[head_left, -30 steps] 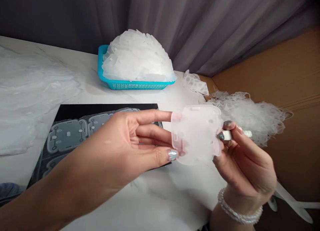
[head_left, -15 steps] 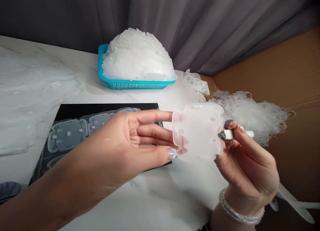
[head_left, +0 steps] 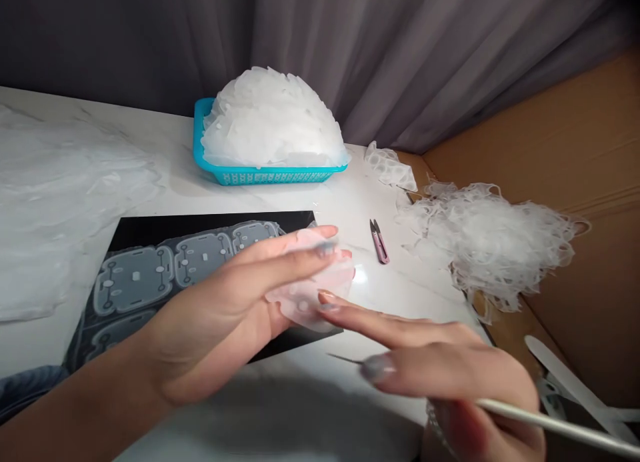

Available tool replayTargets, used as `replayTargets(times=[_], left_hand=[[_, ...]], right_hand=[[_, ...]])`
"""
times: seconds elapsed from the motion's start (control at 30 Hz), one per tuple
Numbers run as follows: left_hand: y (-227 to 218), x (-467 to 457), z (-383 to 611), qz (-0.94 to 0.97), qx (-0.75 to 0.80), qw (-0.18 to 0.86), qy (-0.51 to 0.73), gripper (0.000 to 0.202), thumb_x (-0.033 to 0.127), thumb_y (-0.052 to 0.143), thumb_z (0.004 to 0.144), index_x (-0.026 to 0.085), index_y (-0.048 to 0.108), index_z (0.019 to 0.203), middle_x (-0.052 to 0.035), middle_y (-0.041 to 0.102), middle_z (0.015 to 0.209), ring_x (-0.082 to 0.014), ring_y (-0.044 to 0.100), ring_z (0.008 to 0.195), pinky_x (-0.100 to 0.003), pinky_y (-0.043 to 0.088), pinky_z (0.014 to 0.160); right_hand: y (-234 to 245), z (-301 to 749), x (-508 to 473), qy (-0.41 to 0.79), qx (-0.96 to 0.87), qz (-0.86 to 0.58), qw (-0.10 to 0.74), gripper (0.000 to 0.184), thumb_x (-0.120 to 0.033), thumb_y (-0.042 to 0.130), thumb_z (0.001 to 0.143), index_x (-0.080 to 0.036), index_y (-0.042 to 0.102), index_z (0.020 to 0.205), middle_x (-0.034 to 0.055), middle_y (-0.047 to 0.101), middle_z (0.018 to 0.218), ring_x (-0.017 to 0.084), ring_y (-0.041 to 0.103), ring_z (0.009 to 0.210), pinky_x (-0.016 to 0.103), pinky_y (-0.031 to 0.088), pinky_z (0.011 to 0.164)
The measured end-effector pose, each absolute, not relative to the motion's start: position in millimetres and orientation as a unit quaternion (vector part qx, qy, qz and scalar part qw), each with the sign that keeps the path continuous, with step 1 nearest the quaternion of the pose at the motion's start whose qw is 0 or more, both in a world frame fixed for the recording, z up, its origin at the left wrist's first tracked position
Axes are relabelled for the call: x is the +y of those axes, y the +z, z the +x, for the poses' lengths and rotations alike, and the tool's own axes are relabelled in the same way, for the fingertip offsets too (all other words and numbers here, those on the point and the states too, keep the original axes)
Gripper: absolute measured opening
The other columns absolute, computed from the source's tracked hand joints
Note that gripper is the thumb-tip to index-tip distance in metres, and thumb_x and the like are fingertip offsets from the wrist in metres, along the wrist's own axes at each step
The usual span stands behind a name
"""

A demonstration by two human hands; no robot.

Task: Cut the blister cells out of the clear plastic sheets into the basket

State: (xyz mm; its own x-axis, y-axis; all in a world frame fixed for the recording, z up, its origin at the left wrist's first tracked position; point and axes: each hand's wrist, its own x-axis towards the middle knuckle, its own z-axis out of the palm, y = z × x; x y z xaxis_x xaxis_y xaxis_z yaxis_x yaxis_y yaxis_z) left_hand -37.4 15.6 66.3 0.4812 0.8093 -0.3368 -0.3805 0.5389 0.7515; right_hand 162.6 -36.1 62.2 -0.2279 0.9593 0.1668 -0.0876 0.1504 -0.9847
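Observation:
My left hand [head_left: 240,295] holds a translucent, frosted plastic piece [head_left: 305,299] with rounded edges and small holes, the thumb on top and fingers beneath. My right hand [head_left: 450,369] is closed around a slim, pale-handled tool [head_left: 560,422] with a thin, needle-like tip pointing left. One right fingertip touches or lies very near the frosted piece; its exact contact is hard to tell. Beneath my left hand is a black board [head_left: 143,229], carrying a translucent sheet [head_left: 137,282] of several similar joined shapes.
A blue basket [head_left: 273,177] heaped with frosted pieces stands at the back. Pink thread snips [head_left: 379,242] lie right of the board. Stringy translucent offcuts [head_left: 505,239] pile against cardboard [head_left: 575,149] at right. Stacked sheets [head_left: 65,202] cover the left.
The frosted piece has moved left and tilted in my left hand, its thumb now across it. My right hand has come lower and nearer, its tool turned. The snips now show.

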Motion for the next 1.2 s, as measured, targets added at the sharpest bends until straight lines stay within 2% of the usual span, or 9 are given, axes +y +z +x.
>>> replayTargets(times=[0.1, 0.17, 0.27, 0.43, 0.57, 0.7, 0.8, 0.93, 1.2], left_hand=[[65.6, 15.0, -37.9, 0.220, 0.332, 0.846, 0.353, 0.041, 0.025, 0.065, 0.087, 0.025, 0.063, 0.128, -0.0092, 0.071, 0.120, -0.0264, 0.066, 0.113, -0.033, 0.058, 0.090], [63.5, 14.9, -38.9, 0.228, 0.307, 0.852, 0.356, 0.042, 0.021, 0.063, 0.088, 0.026, 0.062, 0.130, -0.0095, 0.072, 0.119, -0.0265, 0.067, 0.111, -0.034, 0.058, 0.091], [60.1, 13.7, -40.1, 0.252, 0.286, 0.855, 0.351, 0.044, 0.022, 0.061, 0.090, 0.030, 0.059, 0.133, -0.0073, 0.070, 0.123, -0.0272, 0.067, 0.111, -0.037, 0.058, 0.094], [58.1, 9.8, -38.6, 0.292, 0.277, 0.849, 0.341, 0.042, 0.025, 0.063, 0.090, 0.036, 0.062, 0.130, -0.0015, 0.067, 0.129, -0.0244, 0.061, 0.122, -0.029, 0.055, 0.097], [58.0, 10.0, -36.8, 0.309, 0.284, 0.841, 0.341, 0.038, 0.025, 0.064, 0.090, 0.041, 0.065, 0.125, 0.0046, 0.062, 0.136, -0.0209, 0.060, 0.122, -0.021, 0.055, 0.091], [57.9, 11.3, -36.4, 0.300, 0.279, 0.845, 0.342, 0.039, 0.024, 0.064, 0.089, 0.041, 0.065, 0.124, 0.0066, 0.058, 0.139, -0.0200, 0.061, 0.122, -0.019, 0.056, 0.089], [58.0, 11.2, -35.9, 0.282, 0.276, 0.853, 0.343, 0.039, 0.022, 0.063, 0.090, 0.041, 0.065, 0.124, 0.0071, 0.058, 0.140, -0.0186, 0.062, 0.120, -0.018, 0.056, 0.088], [56.7, 11.3, -34.4, 0.258, 0.275, 0.860, 0.343, 0.042, 0.018, 0.059, 0.092, 0.040, 0.062, 0.128, 0.0049, 0.061, 0.137, -0.0196, 0.062, 0.121, -0.021, 0.057, 0.090], [52.9, 10.9, -35.4, 0.235, 0.247, 0.876, 0.340, 0.044, 0.016, 0.052, 0.095, 0.035, 0.057, 0.135, 0.0025, 0.066, 0.131, -0.0186, 0.063, 0.118, -0.024, 0.055, 0.092]], right_hand=[[62.3, 160.1, -26.8, 0.409, -0.574, -0.365, 0.608, 0.029, -0.040, 0.041, 0.101, -0.038, 0.070, 0.106, -0.0012, 0.078, 0.091, 0.023, 0.076, 0.083, 0.040, 0.062, 0.076], [61.3, 158.6, -20.3, 0.350, -0.503, -0.432, 0.661, 0.026, -0.036, 0.042, 0.102, -0.032, 0.066, 0.092, -0.0039, 0.075, 0.075, 0.019, 0.076, 0.074, 0.035, 0.060, 0.073], [59.2, 153.4, -16.6, 0.354, -0.469, -0.502, 0.634, 0.024, -0.031, 0.056, 0.096, -0.024, 0.051, 0.073, -0.0009, 0.075, 0.076, 0.021, 0.075, 0.080, 0.036, 0.056, 0.081], [57.7, 145.9, -21.9, 0.474, -0.452, -0.509, 0.559, 0.042, -0.021, 0.074, 0.082, -0.026, 0.033, 0.072, -0.0012, 0.079, 0.084, 0.017, 0.067, 0.067, 0.029, 0.052, 0.059], [55.3, 146.3, -24.7, 0.508, -0.439, -0.488, 0.557, 0.043, -0.019, 0.073, 0.083, -0.026, 0.031, 0.073, -0.0030, 0.079, 0.088, 0.015, 0.062, 0.063, 0.028, 0.050, 0.057], [55.1, 143.7, -24.4, 0.492, -0.428, -0.491, 0.578, 0.045, -0.017, 0.074, 0.082, -0.026, 0.031, 0.071, -0.0034, 0.079, 0.083, 0.013, 0.057, 0.057, 0.027, 0.046, 0.053], [56.5, 141.3, -23.9, 0.482, -0.423, -0.491, 0.589, 0.046, -0.017, 0.074, 0.081, -0.026, 0.030, 0.071, -0.0035, 0.079, 0.082, 0.014, 0.060, 0.055, 0.029, 0.049, 0.052], [56.3, 142.5, -24.7, 0.487, -0.420, -0.488, 0.590, 0.044, -0.014, 0.072, 0.083, -0.026, 0.032, 0.072, -0.0042, 0.079, 0.088, 0.014, 0.066, 0.060, 0.028, 0.055, 0.058], [52.5, 145.4, -26.6, 0.477, -0.424, -0.491, 0.593, 0.042, -0.013, 0.072, 0.083, -0.025, 0.034, 0.073, -0.0035, 0.079, 0.088, 0.015, 0.069, 0.064, 0.028, 0.056, 0.059]])
